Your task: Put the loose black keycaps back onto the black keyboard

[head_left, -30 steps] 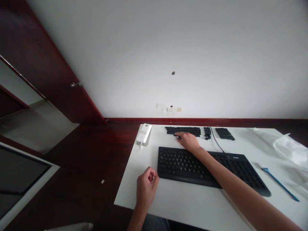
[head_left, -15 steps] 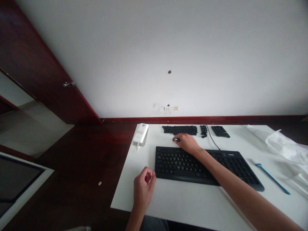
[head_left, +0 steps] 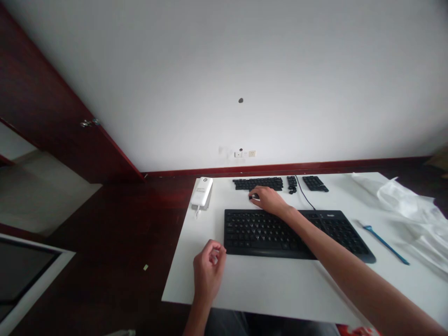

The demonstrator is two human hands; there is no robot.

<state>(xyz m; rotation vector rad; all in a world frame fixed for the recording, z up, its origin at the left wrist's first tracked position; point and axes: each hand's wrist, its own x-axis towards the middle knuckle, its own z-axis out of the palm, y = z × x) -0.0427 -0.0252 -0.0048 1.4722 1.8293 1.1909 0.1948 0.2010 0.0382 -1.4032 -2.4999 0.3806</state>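
Right hand [head_left: 268,200] drawn back from the loose black plastic keycaps [head_left: 258,184] at the white table's [head_left: 280,289] far edge, fingers pinched on one small keycap [head_left: 255,196], likely light, rigid, slippery, best gripped by its sides; left hand [head_left: 207,270] loosely curled, empty.

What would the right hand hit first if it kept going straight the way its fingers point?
Probably the loose black keycaps laid in rows just beyond the right hand; its fingertips seem almost on them already, though depth is unclear.
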